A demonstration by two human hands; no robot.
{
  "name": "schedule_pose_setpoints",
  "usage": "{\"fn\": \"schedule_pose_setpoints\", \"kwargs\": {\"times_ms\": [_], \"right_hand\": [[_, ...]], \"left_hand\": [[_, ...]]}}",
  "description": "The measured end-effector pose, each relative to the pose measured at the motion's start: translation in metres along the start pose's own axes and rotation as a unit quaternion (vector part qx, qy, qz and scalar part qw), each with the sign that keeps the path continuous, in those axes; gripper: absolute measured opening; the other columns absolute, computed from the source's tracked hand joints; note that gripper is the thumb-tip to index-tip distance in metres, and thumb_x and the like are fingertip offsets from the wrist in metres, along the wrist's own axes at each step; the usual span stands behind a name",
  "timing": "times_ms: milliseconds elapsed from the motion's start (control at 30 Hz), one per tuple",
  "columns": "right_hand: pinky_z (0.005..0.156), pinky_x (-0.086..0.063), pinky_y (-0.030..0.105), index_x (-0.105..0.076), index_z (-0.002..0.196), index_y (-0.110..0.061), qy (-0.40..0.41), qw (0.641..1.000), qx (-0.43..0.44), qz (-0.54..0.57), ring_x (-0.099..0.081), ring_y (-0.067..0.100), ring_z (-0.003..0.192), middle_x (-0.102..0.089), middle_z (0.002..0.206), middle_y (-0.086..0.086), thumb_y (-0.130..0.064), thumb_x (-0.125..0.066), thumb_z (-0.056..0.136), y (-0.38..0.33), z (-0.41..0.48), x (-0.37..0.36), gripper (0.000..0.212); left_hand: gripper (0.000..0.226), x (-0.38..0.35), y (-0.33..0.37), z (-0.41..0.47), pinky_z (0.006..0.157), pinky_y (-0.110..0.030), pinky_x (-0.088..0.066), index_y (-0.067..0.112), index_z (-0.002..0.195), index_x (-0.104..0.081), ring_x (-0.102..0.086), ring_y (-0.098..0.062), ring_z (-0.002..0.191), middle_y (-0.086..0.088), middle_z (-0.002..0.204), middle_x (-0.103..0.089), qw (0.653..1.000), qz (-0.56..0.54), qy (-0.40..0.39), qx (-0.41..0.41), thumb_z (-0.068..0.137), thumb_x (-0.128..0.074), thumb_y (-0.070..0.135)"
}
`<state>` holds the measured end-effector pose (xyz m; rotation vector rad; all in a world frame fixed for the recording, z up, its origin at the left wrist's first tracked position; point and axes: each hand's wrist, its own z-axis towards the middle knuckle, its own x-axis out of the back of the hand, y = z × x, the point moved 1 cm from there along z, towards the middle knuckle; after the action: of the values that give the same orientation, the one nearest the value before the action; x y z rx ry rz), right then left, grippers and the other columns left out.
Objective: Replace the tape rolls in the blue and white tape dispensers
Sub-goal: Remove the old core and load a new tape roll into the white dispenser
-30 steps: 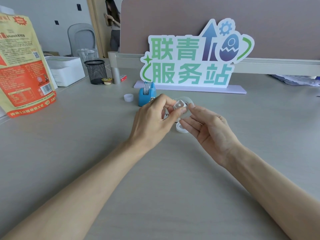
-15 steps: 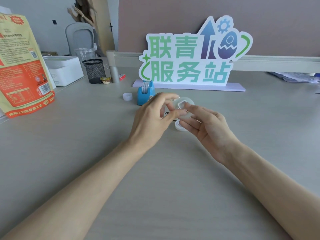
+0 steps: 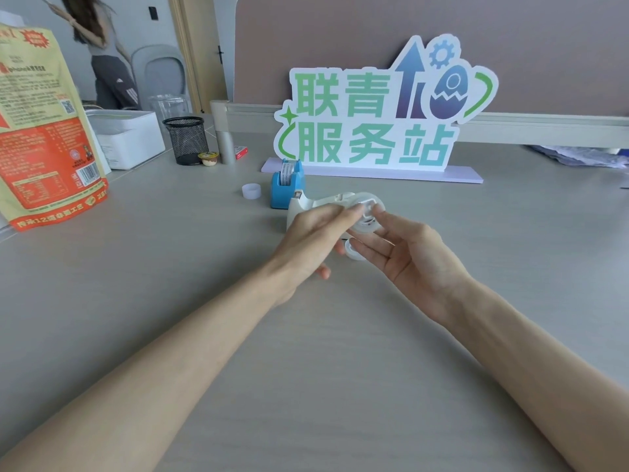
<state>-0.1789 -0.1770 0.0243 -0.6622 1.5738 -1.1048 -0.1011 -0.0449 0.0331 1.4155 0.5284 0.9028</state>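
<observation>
Well, the sign board [image 3: 374,124] stands behind the white tape dispenser [image 3: 299,203], tall on a thin base, so a wide arm swing past the dispenser could tip it. The blue tape dispenser [image 3: 285,189] sits just behind-left of the white one, nearly touching, and a hard push while seating a roll could shove one into the other. The likeliest slip is smaller. The right hand [image 3: 412,257] pinches the clear tape roll [image 3: 367,223] between thumb and fingers at the rear of the white dispenser, while the left hand [image 3: 313,236], fingers straight, sets its tips against the roll's hub. Whether the hub is seated I cannot tell, and an off-centre press could pop it out or cock the roll. A loose white ring [image 3: 354,251] lies just in front of the dispenser, under the right fingers, and could skid away if brushed. For room, the desk [image 3: 340,386] is widest on the near side of the white dispenser, where only the forearms lie. A seam or edge runs far to its left by the orange bag [image 3: 44,131], and a small white cap [image 3: 251,191] sits nearer on that side.
</observation>
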Motion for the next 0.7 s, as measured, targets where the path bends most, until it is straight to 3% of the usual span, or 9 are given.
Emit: {"fn": "schedule_pose_setpoints", "kwargs": {"times_ms": [67,200,333,400,467,567,700], "right_hand": [[0.103,-0.05,0.036,-0.065,0.113,0.004,-0.007,0.999,0.012,-0.029,-0.066,0.027,0.108,-0.071,0.099,0.008,-0.015,-0.057,0.095,0.0027,0.0012,-0.0004,0.027],[0.107,-0.045,0.04,-0.064,0.11,0.003,-0.012,0.997,0.028,-0.067,-0.061,0.032,0.12,-0.069,0.113,0.018,-0.013,-0.054,0.098,0.0058,0.0031,-0.0016,0.023],[0.105,-0.048,0.037,-0.06,0.119,0.007,-0.018,0.993,0.06,-0.097,-0.062,0.029,0.12,-0.06,0.128,0.028,-0.013,-0.051,0.099,0.0059,0.0017,-0.0014,0.029],[0.102,-0.05,0.034,-0.06,0.119,0.006,-0.017,0.991,0.075,-0.113,-0.064,0.026,0.116,-0.06,0.126,0.028,-0.013,-0.051,0.099,0.0065,0.0013,-0.0023,0.029],[0.102,-0.05,0.034,-0.06,0.118,0.005,-0.008,0.987,0.089,-0.137,-0.065,0.026,0.115,-0.063,0.123,0.027,-0.014,-0.052,0.099,0.0068,0.0016,-0.002,0.028],[0.101,-0.051,0.042,-0.063,0.114,0.001,0.019,0.974,0.125,-0.188,-0.065,0.033,0.112,-0.067,0.117,0.024,-0.017,-0.055,0.098,0.0074,0.0023,-0.0021,0.025],[0.098,-0.052,0.046,-0.065,0.11,-0.002,0.045,0.96,0.166,-0.22,-0.069,0.027,0.105,-0.07,0.11,0.02,-0.016,-0.057,0.097,0.0071,0.0003,-0.0043,0.021]], "left_hand": [[0.027,-0.0002,-0.0015,0.0002,0.042,-0.022,-0.039,0.025,0.095,-0.072,-0.055,-0.004,0.068,0.014,0.084,-0.065,1.0,0.007,0.005,-0.013,0.088,-0.059,0.047],[0.02,0.0007,-0.0032,0.0023,0.038,-0.022,-0.04,0.022,0.095,-0.073,-0.056,-0.001,0.067,0.007,0.081,-0.063,0.998,0.024,0.013,-0.064,0.09,-0.061,0.037],[0.021,0.0038,-0.0061,0.0054,0.036,-0.026,-0.043,0.02,0.096,-0.073,-0.06,-0.032,0.076,-0.009,0.085,-0.067,0.99,0.073,0.017,-0.124,0.091,-0.06,0.037],[0.022,0.0049,-0.0082,0.0066,0.035,-0.031,-0.043,0.023,0.094,-0.073,-0.058,-0.038,0.08,-0.011,0.085,-0.068,0.985,0.083,0.026,-0.147,0.088,-0.061,0.041],[0.019,0.0048,-0.0081,0.0066,0.038,-0.035,-0.045,0.025,0.09,-0.073,-0.058,-0.033,0.08,-0.007,0.082,-0.068,0.982,0.087,0.036,-0.166,0.088,-0.062,0.04],[0.018,0.0035,-0.0062,0.0052,0.051,-0.027,-0.049,0.024,0.087,-0.072,-0.058,-0.015,0.082,0.007,0.079,-0.068,0.974,0.11,0.061,-0.188,0.089,-0.062,0.039],[0.024,0.0028,-0.0071,0.0055,0.056,-0.036,-0.053,0.021,0.09,-0.071,-0.059,-0.013,0.083,0.009,0.082,-0.068,0.962,0.138,0.093,-0.217,0.089,-0.061,0.042]]}}
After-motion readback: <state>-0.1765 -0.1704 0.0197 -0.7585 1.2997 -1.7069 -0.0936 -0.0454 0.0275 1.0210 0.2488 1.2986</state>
